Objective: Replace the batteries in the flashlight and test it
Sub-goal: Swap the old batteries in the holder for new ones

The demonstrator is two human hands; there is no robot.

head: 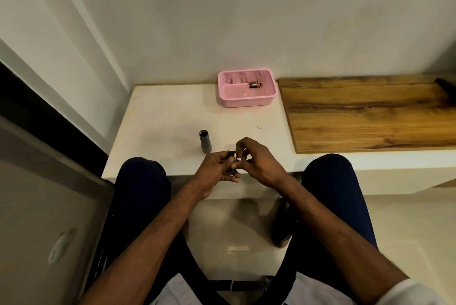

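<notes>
Grips a black battery holder (231, 165) in the curled fingers of the left hand (217, 169) over the near edge of the white table (160, 119), and pinches a gold-tipped battery (235, 156) at the holder's top between thumb and forefinger of the right hand (257, 164). Leaves the grey flashlight body (205, 143) standing upright on the table, open end up, just left of the hands and untouched. Has a pink basket (246, 101) with loose batteries (256, 85) inside at the far edge by the wall, beside a wooden board (370, 112).
</notes>
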